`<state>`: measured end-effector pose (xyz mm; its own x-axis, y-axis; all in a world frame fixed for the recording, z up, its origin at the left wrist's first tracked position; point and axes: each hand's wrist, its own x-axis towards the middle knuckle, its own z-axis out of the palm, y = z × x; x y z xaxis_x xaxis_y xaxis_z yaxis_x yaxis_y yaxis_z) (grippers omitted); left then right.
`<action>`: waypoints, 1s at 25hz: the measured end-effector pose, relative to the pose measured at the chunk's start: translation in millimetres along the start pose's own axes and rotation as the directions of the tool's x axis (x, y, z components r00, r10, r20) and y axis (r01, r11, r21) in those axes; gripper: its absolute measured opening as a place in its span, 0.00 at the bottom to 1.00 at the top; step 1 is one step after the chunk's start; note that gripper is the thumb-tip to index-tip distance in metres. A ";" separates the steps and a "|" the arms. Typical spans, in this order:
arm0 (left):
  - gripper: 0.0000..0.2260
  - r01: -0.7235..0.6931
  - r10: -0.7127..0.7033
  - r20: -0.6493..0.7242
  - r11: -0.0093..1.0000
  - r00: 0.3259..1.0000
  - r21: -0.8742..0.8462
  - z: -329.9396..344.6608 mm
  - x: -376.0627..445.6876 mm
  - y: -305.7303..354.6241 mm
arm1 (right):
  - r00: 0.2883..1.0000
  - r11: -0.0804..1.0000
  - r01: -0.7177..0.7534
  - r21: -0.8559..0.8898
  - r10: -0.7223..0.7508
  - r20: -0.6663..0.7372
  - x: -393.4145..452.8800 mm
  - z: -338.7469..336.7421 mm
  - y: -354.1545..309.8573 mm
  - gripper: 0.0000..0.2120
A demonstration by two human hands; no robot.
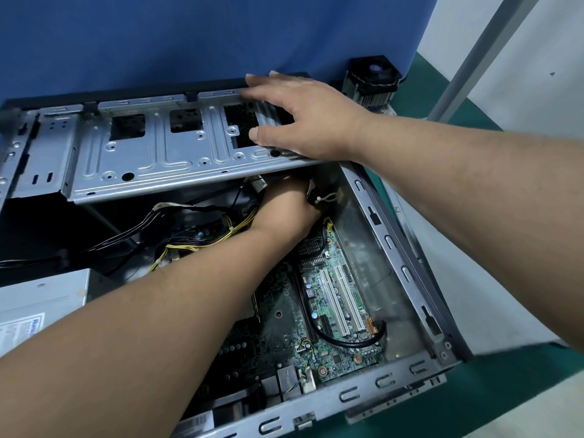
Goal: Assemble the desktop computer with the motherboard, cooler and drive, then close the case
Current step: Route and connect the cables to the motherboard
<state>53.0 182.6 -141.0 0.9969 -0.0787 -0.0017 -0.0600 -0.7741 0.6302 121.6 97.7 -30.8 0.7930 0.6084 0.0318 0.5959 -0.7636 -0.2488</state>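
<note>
Left hand [286,205] reaches under drive cage [177,153], fingers seemingly hidden.

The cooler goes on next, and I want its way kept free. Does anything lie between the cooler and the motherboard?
Yes. The cooler sits outside the case, beyond its far right corner. The raised metal drive bracket, held by the right hand, and the left hand with loose cables lie over the motherboard.

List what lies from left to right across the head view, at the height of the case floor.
Power supply → yellow and black cables → left hand → motherboard → right case wall.
</note>
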 end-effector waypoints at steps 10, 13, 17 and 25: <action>0.19 -0.089 0.089 -0.001 0.995 0.996 -0.041 1.6 -3.7 -1.5 | 1.000 1.000 -0.002 0.008 0.002 0.002 -1.3 -0.9 -0.1 0.30; 0.18 -0.095 0.096 0.014 0.995 0.995 -0.033 1.2 -2.9 -2.4 | 1.000 1.000 -0.002 0.004 0.002 0.005 -1.4 -0.8 0.3 0.31; 0.18 -0.099 0.099 0.017 0.995 0.995 -0.011 1.0 -3.1 -2.6 | 1.000 1.000 -0.002 0.009 0.002 0.004 -1.5 -1.0 -0.2 0.30; 0.17 -0.079 0.079 0.019 0.996 0.997 0.036 3.0 -3.9 -4.0 | 1.000 1.000 -0.004 0.018 0.004 0.003 -0.3 -0.1 0.0 0.30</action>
<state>49.2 184.1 -145.8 0.9879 -0.1514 0.0327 -0.1406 -0.7877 0.5998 121.4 97.5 -30.7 0.7948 0.6062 0.0284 0.5906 -0.7619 -0.2660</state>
